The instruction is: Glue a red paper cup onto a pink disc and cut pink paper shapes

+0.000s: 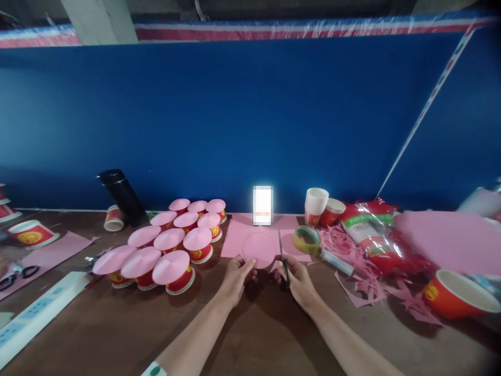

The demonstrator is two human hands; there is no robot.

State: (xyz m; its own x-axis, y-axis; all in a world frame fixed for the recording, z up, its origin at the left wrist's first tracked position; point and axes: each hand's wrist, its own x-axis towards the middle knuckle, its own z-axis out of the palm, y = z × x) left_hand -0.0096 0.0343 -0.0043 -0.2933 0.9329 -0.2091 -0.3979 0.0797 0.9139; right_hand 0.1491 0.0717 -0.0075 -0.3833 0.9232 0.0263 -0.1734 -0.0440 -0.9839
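Note:
My left hand (pixel 236 275) pinches the lower edge of a round pink paper disc (pixel 259 249) held just above the brown table (pixel 250 334). My right hand (pixel 298 277) is closed round the handles of black scissors (pixel 282 256), whose blades point up beside the disc's right edge. Under the disc lie flat pink paper sheets (pixel 235 235). A lit phone (pixel 262 205) stands against the blue wall just behind them.
Several upturned red paper cups topped with pink cones (pixel 172 245) stand to the left. A tape roll (pixel 307 239), stacked cups (pixel 315 204), a red plastic packet (pixel 371 235) and pink paper scraps (pixel 364 282) lie right. A black flask (pixel 123 196) and a power strip (pixel 39 313) sit left.

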